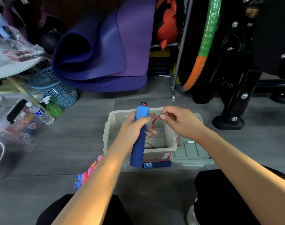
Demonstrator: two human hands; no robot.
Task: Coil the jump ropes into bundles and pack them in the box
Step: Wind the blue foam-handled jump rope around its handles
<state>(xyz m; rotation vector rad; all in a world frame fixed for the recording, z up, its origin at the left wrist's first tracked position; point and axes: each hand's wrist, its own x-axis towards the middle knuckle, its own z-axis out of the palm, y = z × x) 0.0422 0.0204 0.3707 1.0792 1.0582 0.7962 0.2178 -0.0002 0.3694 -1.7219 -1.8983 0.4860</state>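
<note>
My left hand (135, 125) grips a blue jump-rope handle (139, 143) upright over the beige plastic box (108, 130). From the handle's top a red rope (154, 123) curves to my right hand (179, 121), which pinches it between thumb and fingers above the box. The rope trails down over the box's right wall. The second blue handle (158, 164) lies on the floor in front of the box. A pink and blue beaded jump rope (87, 173) lies on the floor, partly hidden behind my left forearm.
The box's lid (192, 153) lies right of it. A rolled purple mat (102, 46) and blue mesh basket (54, 88) stand behind. Bottles (41, 113) and bags clutter the left. A black equipment frame (236, 98) and hoop (203, 46) stand at right. My knees frame the bottom.
</note>
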